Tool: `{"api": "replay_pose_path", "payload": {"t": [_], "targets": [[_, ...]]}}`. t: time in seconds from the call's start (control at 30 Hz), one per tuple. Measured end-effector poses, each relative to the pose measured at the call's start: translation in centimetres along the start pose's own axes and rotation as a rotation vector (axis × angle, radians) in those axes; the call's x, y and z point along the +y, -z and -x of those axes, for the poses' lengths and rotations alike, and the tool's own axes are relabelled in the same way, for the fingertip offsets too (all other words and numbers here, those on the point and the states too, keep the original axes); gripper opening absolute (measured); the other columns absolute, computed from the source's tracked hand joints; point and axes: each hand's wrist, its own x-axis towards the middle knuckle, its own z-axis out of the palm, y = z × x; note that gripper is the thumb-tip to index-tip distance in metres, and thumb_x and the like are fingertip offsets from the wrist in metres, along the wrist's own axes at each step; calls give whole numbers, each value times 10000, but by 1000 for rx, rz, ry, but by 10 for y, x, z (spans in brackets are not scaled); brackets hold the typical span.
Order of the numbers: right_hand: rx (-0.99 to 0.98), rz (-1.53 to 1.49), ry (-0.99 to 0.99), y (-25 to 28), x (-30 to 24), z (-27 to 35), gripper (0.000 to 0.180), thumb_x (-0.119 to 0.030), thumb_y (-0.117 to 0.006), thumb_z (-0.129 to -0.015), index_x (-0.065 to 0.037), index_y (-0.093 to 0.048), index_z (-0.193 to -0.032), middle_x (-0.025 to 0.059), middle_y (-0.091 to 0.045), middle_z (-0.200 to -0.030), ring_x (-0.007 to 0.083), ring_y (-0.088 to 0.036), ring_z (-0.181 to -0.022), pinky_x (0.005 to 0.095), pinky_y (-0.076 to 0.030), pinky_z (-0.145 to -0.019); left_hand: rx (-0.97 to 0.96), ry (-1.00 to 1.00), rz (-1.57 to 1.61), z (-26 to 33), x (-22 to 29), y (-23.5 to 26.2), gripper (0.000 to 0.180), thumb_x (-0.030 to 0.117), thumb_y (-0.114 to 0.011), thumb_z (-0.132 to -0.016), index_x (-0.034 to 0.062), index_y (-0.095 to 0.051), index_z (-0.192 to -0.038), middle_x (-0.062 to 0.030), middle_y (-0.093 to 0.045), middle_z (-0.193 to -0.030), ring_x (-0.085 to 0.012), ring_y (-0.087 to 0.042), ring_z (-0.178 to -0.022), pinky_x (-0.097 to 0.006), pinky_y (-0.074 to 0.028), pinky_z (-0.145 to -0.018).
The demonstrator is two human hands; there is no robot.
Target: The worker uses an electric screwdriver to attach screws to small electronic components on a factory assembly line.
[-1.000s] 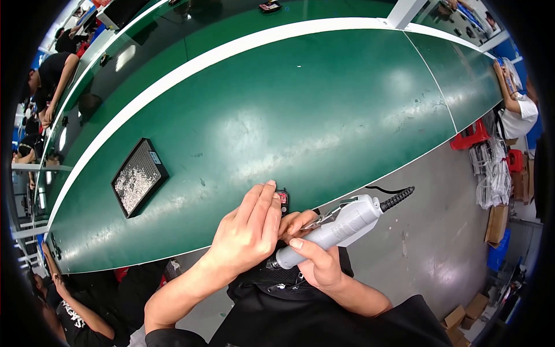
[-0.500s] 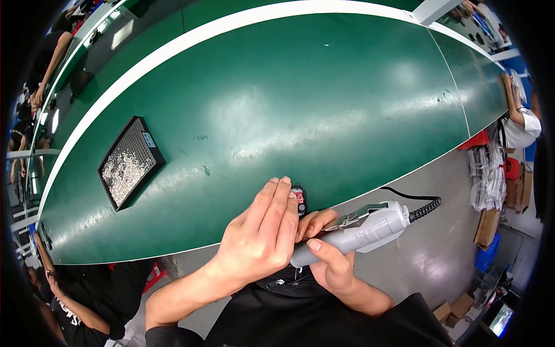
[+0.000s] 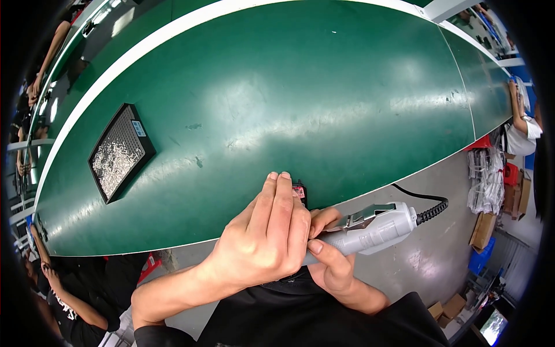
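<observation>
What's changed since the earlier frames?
Left hand and grey power tool have drawn together: the hand now hides the tool's front end and more of the small black device. The whole view shifted too, carrying the tray leftward and up in the picture. Nothing visibly grasped or released. Same: right hand gripping the tool, tray holding small silver pieces.

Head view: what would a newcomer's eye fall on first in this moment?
Probably the bulky grey corded power tool, right of centre, gripped in the right hand just off the near edge of the green table. Next, the left hand at lower centre, partly hiding a small dark-and-red device near that edge. Then the black tray on the table's left part, holding many small silvery pieces.
</observation>
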Motion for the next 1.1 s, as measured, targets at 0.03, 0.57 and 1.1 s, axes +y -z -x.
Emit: {"api": "replay_pose_path", "payload": {"t": [0.03,0.57,1.1], "targets": [[6,-3,-17,0,-2,0,172,2,-557,-841,-7,-468,-988,153,-563,-986,202,-542,-939,336,-403,-905,-43,-6,-29,-3,1,2,118,48,-602,-778,-64,-594,-741,-253,-650,-876,-314,-691,-774,-314,-596,-677],[-122,-37,-35,12,-3,-6,144,4,-528,-890,-16,-451,-1010,154,-568,-989,214,-565,-970,366,-439,-917,-147,-83,84,-6,-8,11,233,42,-626,-667,-120,-639,-834,-260,-642,-950,-340,-666,-910,-334,-584,-733],[-280,172,280,-13,-116,-39,192,-89,-603,-854,-73,-413,-878,61,-513,-700,154,-540,-507,261,-447,-493,-135,79,183,13,-1,11,252,-12,-647,-750,-116,-670,-979,-246,-640,-1104,-329,-642,-1056,-324,-558,-848]]}}
